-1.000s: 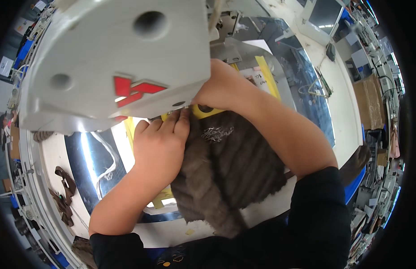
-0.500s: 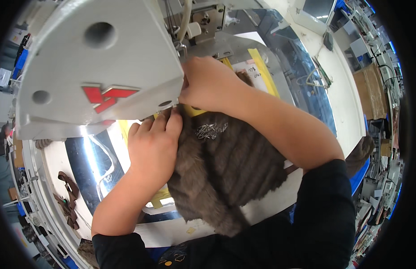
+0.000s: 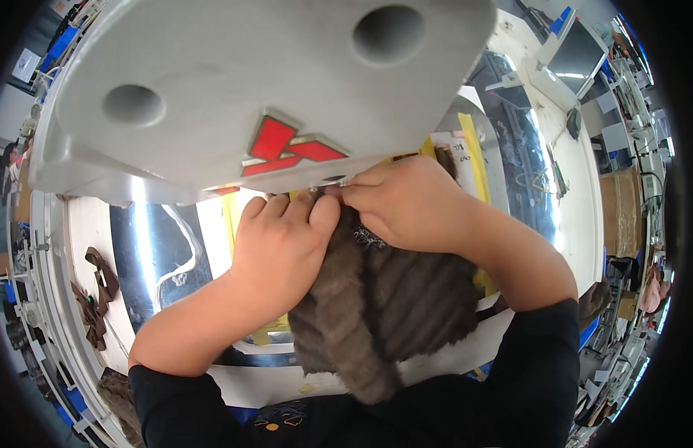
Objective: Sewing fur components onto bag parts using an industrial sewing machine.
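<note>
A brown-grey piece of fur (image 3: 425,306) with a tattered lower edge lies in front of me, a long fluffy fold running down its left part. Its far edge goes beneath the big grey machine head (image 3: 219,89). My left hand (image 3: 279,250) grips the fur's upper left edge, fingers curled over it. Beside it, thumb and forefinger of my right hand (image 3: 417,205) pinch the same edge, their tips almost meeting my left thumb. A patch of silvery thread (image 3: 369,237) on the fur is partly covered by my right hand. The machine head hides whatever lies beyond my fingertips.
A white table (image 3: 585,224) surrounds a shiny plate (image 3: 156,246) marked with yellow tape (image 3: 477,160). Brown straps (image 3: 98,299) lie at the left, more dark fur (image 3: 594,300) at the right. A monitor (image 3: 574,60) stands at the far right.
My view has shifted, so the machine head fills more of it. My right hand has come back from beneath the machine head to the fur's edge beside my left hand, which keeps its grip.
</note>
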Available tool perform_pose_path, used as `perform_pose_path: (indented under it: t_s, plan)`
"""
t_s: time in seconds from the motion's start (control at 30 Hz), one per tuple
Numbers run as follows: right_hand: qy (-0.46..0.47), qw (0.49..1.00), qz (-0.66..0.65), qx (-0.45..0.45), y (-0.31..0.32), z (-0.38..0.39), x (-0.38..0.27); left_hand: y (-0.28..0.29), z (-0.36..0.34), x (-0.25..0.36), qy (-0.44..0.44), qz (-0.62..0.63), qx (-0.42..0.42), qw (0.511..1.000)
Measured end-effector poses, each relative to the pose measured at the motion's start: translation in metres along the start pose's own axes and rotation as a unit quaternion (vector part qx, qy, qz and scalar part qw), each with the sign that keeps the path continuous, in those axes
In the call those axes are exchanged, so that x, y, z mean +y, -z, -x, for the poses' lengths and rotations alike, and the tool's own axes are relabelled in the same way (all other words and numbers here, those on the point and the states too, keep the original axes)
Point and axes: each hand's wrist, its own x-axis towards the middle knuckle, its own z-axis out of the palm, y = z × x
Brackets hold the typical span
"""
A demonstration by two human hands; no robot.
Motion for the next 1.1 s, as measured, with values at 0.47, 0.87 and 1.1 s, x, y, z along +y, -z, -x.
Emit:
perform_pose_path:
  t_s: [0.47,0.87,1.1]
  plan:
    - [-0.037,0.997,0.067,0.0,0.003,-0.001,-0.015,0.001,-0.001,0.002,0.006,0.012,-0.021,1.0]
    - [-0.067,0.994,0.08,-0.025,0.001,-0.004,-0.018,-0.004,-0.002,-0.002,-0.015,-0.008,0.058,0.998]
    - [-0.035,0.997,0.073,0.001,0.0,-0.005,-0.016,-0.004,-0.002,0.0,-0.008,-0.025,0.05,0.998]
